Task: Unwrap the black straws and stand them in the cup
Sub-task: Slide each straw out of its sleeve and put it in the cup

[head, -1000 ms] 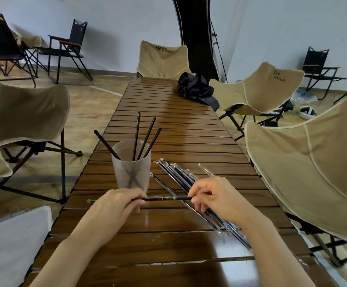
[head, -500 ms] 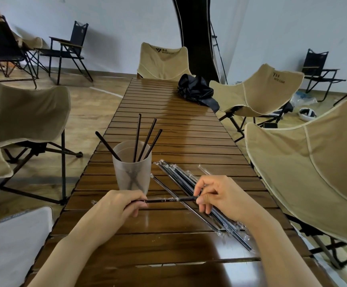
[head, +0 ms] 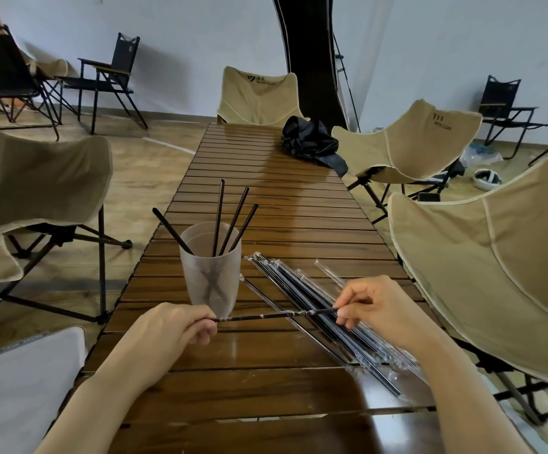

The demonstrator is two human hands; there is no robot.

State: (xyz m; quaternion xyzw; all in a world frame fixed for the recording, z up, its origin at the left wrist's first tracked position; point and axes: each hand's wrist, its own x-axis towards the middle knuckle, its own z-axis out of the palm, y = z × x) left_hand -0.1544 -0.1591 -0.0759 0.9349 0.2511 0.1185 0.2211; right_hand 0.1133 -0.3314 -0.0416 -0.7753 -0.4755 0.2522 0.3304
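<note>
Status: mid-unwrap on one straw.

- Left hand (head: 174, 329) has fingers and thumb curled round the 9 o'clock end of the held straw (head: 275, 315). Right hand (head: 384, 309) pinches the 3 o'clock end between thumb and fingertip. Both hands are narrow and are on the same straw.
- The held straw hangs just above the desk (head: 266, 355). Its long axis runs 9-to-3, with the right end a touch higher. Crinkled clear wrapper (head: 298, 312) is bunched along the middle. The short stretch next to the right fingers looks bare, so I judge the sleeve is partly off, not clear.
- Cup (head: 210, 273) stands upright at 12 o'clock from the left hand, just beyond the knuckles. The held straw crosses in front of its base.
- Four black straws in the cup (head: 233, 221): one leans to 10 o'clock, three lean to 12–1.
- Pile of wrapped straws (head: 285, 280) lies flat on the desk with its axis 11-to-5, passing under the right hand. There is a loose clear strip beside it, and I can't tell if it's an empty sleeve.

Key relation: the straw is horizontal and side-on to the cup, and the left hand is nearer the cup. Next, I'd say, strip the sleeve fully, then turn the axis from 9–3 to near vertical over the rim. The left hand has the shorter travel, but the right holds the bare end.

Risks: the straw could knock the leaning straws, or the light cup could tip.
</note>
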